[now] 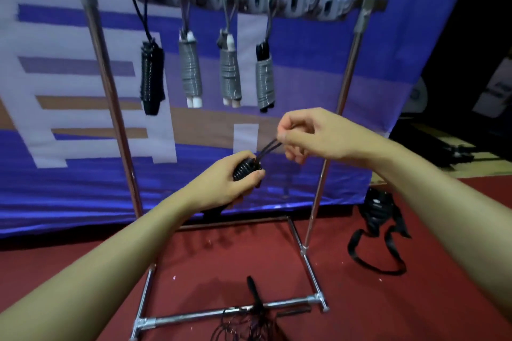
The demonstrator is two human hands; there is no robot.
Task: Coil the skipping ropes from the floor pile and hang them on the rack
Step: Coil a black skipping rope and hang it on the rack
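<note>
Left hand [221, 185] squeezes the black rope bundle [245, 169] in front of the rack [349, 69] | right hand [307, 135] pinches its loop [267, 148] | best: pull loop snug, lift onto a free hook [318, 5], far right.

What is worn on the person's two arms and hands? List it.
Nothing shows on either: the left hand and right hand are bare, without gloves, rings, watch or bands. Both forearms are uncovered to the frame's edge; no sleeve is in view.
</note>
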